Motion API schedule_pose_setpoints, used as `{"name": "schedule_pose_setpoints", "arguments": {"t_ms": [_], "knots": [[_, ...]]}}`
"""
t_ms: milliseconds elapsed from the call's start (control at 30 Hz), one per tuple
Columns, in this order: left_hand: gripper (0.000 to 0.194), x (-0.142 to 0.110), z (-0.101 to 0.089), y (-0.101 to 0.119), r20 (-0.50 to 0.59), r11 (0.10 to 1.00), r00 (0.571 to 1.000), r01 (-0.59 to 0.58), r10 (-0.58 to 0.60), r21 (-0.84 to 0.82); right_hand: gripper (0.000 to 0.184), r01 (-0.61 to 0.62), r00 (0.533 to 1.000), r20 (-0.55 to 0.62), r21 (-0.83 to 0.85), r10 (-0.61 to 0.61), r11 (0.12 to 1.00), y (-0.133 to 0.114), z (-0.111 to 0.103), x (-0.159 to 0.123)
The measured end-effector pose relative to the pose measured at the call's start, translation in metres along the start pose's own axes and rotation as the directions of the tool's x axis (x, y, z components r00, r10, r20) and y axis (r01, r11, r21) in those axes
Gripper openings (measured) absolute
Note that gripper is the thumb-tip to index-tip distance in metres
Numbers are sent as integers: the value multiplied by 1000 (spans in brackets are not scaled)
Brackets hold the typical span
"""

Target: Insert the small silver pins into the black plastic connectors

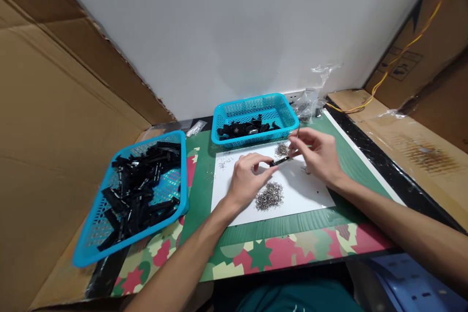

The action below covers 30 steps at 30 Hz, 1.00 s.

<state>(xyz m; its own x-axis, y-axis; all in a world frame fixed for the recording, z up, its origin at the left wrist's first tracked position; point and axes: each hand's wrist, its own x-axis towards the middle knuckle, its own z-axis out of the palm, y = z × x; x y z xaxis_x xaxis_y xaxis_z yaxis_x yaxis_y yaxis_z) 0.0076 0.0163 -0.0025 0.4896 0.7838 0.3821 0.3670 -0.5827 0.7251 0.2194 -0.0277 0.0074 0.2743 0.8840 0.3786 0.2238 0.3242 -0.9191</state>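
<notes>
My left hand [250, 175] pinches one end of a small black plastic part [281, 161] between thumb and fingers, above a white sheet of paper [241, 212]. At the part's other end, my right hand [317, 153] is closed round a thin, upright tool [298, 130]; its kind is too small to tell. Below the part lies a large pile of tiny metal pieces [269, 196], and a smaller pile of metal pieces [281, 149] sits just behind it. A few loose bits [305, 170] lie under my right hand.
A blue basket [185, 175] of long black parts stands at the left, with another blue basket [256, 100] of black pieces at the back. Clear plastic bags [309, 102] rest by the wall. Cardboard [54, 107] flanks the green mat [201, 175]; a yellow cable [376, 87] runs along the right.
</notes>
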Motion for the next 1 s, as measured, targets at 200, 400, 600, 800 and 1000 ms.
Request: {"name": "schedule_pose_setpoints", "arguments": {"t_ms": [200,400,600,800,1000], "knots": [[22,6,-2,0,-92,946,973,180,-212,-271,23,-18,982,167,-363,84,932,17,-44,32],[25,6,-1,-2,-44,881,964,220,-262,-419,12,-31,854,419,-551,309,834,25,-51,34],[25,5,1,3,-24,872,967,218,-254,-439,10,-17,842,448,-537,301,844,28,-45,31],[24,4,2,3,-28,879,971,204,-239,-431,11,-37,801,458,-603,385,797,26,-45,30],[23,2,3,3,-14,896,974,202,-226,-395,10,-53,828,408,-626,385,778,26,-44,30]]}}
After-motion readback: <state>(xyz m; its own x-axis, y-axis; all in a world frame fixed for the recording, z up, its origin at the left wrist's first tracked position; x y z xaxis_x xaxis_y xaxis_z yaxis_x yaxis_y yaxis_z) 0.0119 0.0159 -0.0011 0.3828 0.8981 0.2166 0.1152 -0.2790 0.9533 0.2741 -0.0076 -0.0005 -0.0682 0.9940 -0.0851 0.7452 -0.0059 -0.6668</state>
